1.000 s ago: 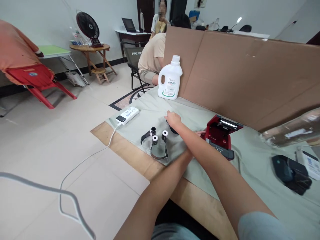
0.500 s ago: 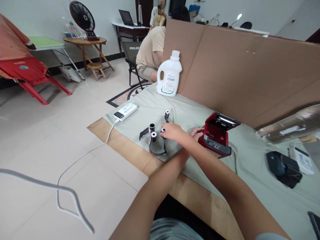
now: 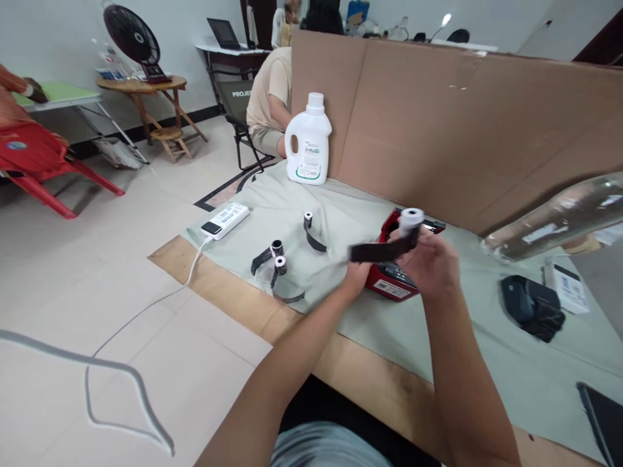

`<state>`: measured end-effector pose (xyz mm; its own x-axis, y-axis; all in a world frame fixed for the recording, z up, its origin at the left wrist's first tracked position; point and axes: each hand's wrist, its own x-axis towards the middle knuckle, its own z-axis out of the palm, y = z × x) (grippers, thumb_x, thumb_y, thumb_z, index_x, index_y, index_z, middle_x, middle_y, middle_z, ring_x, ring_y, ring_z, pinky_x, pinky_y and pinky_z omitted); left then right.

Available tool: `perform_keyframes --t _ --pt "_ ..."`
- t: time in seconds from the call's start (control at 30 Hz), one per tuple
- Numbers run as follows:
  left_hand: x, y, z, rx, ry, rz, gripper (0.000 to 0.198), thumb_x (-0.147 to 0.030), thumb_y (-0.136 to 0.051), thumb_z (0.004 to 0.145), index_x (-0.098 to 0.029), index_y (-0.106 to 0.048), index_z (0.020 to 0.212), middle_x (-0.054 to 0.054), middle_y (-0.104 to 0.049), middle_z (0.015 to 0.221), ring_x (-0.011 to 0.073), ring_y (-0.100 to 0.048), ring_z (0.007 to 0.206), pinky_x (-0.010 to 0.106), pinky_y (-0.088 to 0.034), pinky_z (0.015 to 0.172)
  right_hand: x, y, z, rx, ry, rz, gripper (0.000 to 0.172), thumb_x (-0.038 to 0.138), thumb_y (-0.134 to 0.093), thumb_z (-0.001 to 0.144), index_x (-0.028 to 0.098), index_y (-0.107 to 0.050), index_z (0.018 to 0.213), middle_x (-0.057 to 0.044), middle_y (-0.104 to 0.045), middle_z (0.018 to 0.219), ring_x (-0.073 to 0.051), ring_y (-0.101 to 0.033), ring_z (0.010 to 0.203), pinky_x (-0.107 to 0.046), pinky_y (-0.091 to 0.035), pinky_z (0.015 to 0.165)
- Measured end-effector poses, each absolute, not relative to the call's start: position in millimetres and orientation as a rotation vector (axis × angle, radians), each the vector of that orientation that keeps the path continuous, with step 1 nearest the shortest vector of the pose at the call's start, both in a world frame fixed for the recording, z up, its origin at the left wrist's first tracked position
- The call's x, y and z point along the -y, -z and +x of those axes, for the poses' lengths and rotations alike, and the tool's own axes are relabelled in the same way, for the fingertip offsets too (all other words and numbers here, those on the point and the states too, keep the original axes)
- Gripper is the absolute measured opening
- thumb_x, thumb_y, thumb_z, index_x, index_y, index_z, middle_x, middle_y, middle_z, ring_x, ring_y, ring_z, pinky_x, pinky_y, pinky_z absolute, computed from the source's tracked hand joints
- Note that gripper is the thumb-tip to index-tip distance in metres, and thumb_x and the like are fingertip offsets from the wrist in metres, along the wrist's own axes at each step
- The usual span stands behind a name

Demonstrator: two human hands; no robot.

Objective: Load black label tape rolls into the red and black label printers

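Head view: the right hand is closed around a white roll whose black strip trails toward 9 o'clock, above the open red printer on the bench. The left hand is at the printer's 9 o'clock; I cannot tell its grip.

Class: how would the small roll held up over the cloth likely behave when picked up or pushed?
Probably light: the roll sits high in the right hand with little visible effort. Its dark strip looks springy, not limp, since it juts out sideways. Pushed on its side it may roll, though the strip would likely drag and stop it.
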<state>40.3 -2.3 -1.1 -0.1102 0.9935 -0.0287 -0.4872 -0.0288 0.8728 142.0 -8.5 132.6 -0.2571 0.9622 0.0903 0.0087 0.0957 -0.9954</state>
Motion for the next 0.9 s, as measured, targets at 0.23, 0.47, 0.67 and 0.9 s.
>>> perform_keyframes --t 0.23,0.47,0.67,0.9 --pt "12 -10 24 -1.112 -1.787 1.448 0.040 -0.040 -0.052 0.096 -0.022 -0.058 0.131 0.012 -0.063 0.128 0.0253 -0.059 0.118 0.045 -0.046 0.106 -16 -126 195 1.488 -1.351 -1.108 0.020 0.031 -0.057 0.071 0.023 -0.061 0.089 -0.001 -0.057 0.076 -0.017 -0.051 0.064 -0.028 -0.040 0.057" --pt "19 -12 15 -1.242 -1.799 1.968 0.053 -0.044 -0.060 0.094 -0.025 -0.050 0.142 0.014 -0.057 0.143 0.0335 -0.053 0.130 0.051 -0.039 0.112 -12 -125 196 1.806 -1.505 -1.095 0.017 0.029 -0.060 0.081 0.021 -0.067 0.093 0.002 -0.057 0.075 -0.013 -0.050 0.066 -0.025 -0.040 0.060" --pt "13 -6 20 -1.221 -1.862 1.871 0.040 -0.039 -0.058 0.095 -0.026 -0.054 0.133 0.011 -0.063 0.126 0.0271 -0.060 0.117 0.047 -0.048 0.103 0 -140 195 1.850 -1.232 -1.219 0.026 0.032 -0.061 0.082 0.023 -0.065 0.106 0.000 -0.064 0.084 -0.016 -0.057 0.069 -0.027 -0.044 0.061" --pt "8 -7 21 -1.350 -1.804 1.746 0.033 -0.036 -0.058 0.093 -0.023 -0.056 0.124 0.010 -0.065 0.116 0.0234 -0.063 0.105 0.043 -0.051 0.094 32 -143 264 1.912 -0.511 -1.666 0.021 0.038 -0.062 0.081 0.026 -0.064 0.098 -0.004 -0.066 0.080 -0.021 -0.061 0.070 -0.033 -0.046 0.064"
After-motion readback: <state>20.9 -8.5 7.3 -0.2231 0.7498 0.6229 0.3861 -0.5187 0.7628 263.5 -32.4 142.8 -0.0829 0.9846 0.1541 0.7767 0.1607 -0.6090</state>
